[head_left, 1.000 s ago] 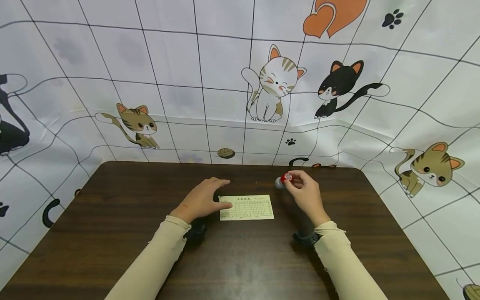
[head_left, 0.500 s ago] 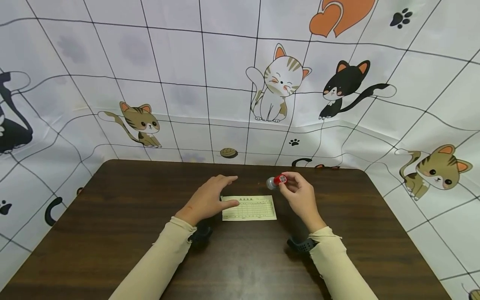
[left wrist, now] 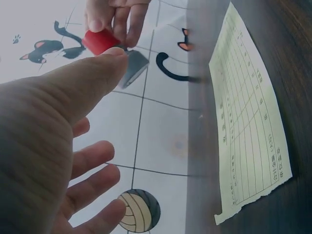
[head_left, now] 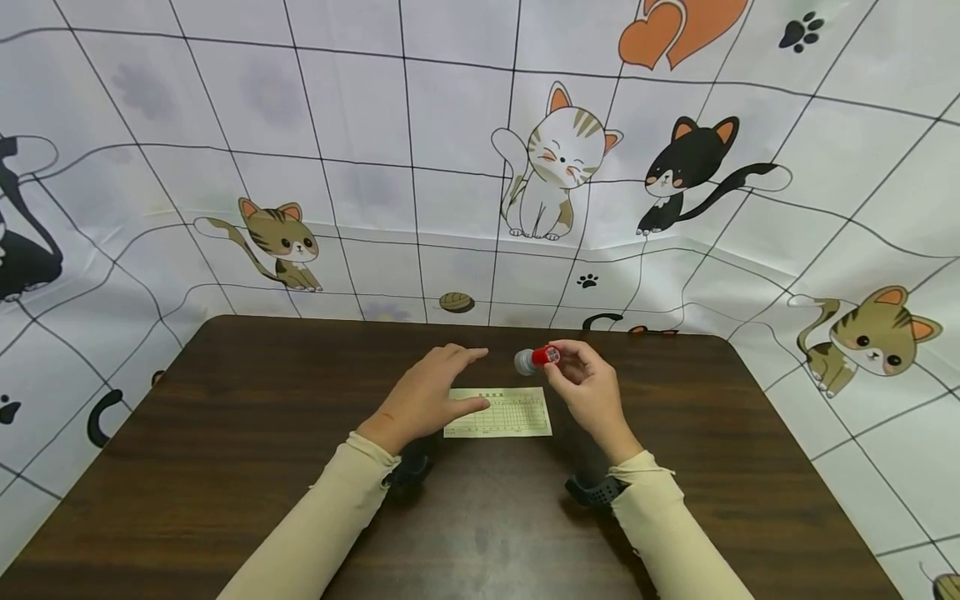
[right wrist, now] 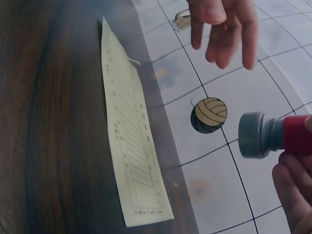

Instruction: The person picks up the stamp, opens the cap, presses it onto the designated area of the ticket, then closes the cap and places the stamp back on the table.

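My right hand (head_left: 592, 393) pinches a stamp by its red handle (head_left: 546, 356), holding it tilted on its side above the far part of the table. The grey cap (right wrist: 252, 135) on the stamp's other end points left toward my left hand (head_left: 422, 398). That left hand holds nothing; its fingers reach forward, and the thumb is spread over the left part of a pale yellow receipt slip (head_left: 517, 417). Printed lines and a grid show on the slip, which lies on the table. In the left wrist view the slip's short edge (left wrist: 256, 199) looks torn.
The dark brown wooden table (head_left: 247, 450) extends to both sides and toward me. Behind it hangs a white sheet (head_left: 360, 208) with grid lines and cartoon cats, close to the table's far edge. A dark band (head_left: 596, 492) sits on my right wrist.
My right hand has moved left with the stamp, which has turned from partly end-on to sideways. The left hand has shifted slightly right over the slip, its fingers still extended.
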Action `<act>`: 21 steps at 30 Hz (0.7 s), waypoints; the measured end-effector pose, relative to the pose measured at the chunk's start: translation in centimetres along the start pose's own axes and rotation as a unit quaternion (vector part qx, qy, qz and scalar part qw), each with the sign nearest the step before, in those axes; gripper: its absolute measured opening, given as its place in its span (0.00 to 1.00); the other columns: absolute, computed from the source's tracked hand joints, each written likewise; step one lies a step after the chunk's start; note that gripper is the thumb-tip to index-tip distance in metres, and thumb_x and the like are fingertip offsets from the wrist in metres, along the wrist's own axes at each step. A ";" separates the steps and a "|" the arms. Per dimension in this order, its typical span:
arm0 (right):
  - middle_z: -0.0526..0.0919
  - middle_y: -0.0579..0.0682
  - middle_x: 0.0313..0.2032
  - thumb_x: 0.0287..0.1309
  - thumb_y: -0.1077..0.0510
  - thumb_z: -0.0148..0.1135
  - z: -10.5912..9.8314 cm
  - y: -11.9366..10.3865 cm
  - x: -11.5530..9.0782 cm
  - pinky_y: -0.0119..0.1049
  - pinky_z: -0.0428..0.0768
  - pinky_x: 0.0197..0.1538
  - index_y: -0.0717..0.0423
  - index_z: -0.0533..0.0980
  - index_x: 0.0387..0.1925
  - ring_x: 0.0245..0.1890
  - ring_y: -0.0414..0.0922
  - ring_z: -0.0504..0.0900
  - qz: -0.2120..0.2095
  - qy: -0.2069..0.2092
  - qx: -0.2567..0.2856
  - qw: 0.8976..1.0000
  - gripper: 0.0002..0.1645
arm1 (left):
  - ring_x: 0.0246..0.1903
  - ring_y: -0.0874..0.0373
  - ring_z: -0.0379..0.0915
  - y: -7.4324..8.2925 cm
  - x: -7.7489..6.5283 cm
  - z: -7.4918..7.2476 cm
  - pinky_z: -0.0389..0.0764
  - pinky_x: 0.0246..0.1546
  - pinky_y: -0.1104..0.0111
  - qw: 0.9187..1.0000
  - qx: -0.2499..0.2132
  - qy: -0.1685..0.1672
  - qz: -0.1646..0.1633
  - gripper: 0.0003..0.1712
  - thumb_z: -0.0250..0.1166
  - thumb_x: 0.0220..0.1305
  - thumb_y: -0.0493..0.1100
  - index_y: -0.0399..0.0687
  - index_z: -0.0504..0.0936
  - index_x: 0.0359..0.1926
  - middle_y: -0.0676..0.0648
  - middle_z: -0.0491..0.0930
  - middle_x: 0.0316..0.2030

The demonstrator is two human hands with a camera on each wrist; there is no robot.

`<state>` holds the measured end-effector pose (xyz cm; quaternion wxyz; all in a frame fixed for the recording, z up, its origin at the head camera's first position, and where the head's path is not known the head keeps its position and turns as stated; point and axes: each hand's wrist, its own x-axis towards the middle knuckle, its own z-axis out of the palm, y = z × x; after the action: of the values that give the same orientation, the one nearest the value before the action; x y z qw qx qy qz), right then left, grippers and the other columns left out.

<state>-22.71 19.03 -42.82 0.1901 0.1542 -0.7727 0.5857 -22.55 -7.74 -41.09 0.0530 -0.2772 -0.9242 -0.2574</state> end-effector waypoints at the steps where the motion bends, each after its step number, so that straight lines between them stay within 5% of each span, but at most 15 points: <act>1: 0.85 0.66 0.49 0.61 0.73 0.68 0.2 -0.1 0.0 0.25 0.83 0.47 0.69 0.80 0.53 0.47 0.50 0.88 -0.001 -0.003 0.007 1.000 0.18 | 0.67 0.48 0.69 0.1 0.0 0.0 0.75 0.65 0.50 1.000 0.001 0.003 0.002 0.44 0.74 0.63 0.60 0.54 0.70 0.76 0.48 0.74 0.66; 5: 0.85 0.65 0.48 0.61 0.73 0.69 0.5 -0.6 -0.3 0.26 0.84 0.49 0.68 0.80 0.52 0.46 0.39 0.86 -0.011 -0.016 0.034 0.999 0.17 | 0.66 0.49 0.70 0.3 -0.1 -0.1 0.76 0.64 0.51 1.000 0.002 0.014 0.009 0.43 0.74 0.63 0.59 0.54 0.70 0.75 0.47 0.75 0.66; 21: 0.81 0.69 0.53 0.63 0.75 0.64 1.0 -1.1 -0.8 0.29 0.83 0.53 0.71 0.76 0.56 0.49 0.38 0.84 -0.034 -0.097 0.102 0.989 0.19 | 0.64 0.50 0.72 1.6 -0.2 0.2 0.78 0.62 0.52 1.000 0.002 0.018 0.025 0.43 0.74 0.63 0.59 0.53 0.71 0.75 0.48 0.76 0.63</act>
<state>-21.66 17.77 -42.52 0.1176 0.2549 -0.7177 0.6372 -21.53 -6.66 -40.59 0.0766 -0.2957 -0.9163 -0.2591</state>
